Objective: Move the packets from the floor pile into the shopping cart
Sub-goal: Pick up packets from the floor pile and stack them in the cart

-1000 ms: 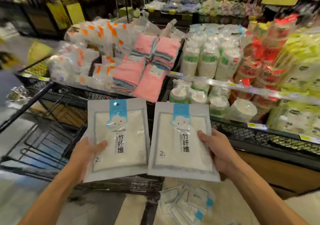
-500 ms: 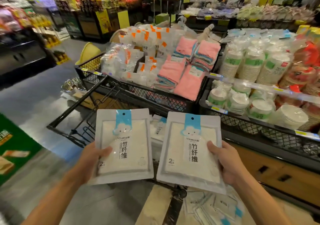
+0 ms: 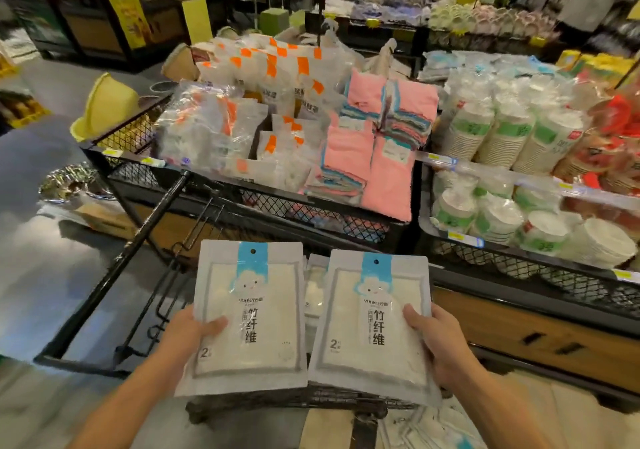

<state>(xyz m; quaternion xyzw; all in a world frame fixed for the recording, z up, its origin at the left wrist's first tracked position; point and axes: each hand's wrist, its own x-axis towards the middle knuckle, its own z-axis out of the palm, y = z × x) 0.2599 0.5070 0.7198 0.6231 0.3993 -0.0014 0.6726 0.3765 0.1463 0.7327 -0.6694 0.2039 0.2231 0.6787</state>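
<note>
Two packets held up over the cart (image 3: 114, 275) — one per hand.
Left hand (image 3: 188, 332) pinches the left packet (image 3: 251, 317); right hand (image 3: 440, 339) pinches the right packet (image 3: 374, 324) — thumbs on front.

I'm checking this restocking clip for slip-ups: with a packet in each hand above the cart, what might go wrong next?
1. Each hand, left and right, pinches its packet only by a lower corner, so either may slip.
2. The packets overhang the cart's near rim, so one released early could drop back to the floor pile.
</note>
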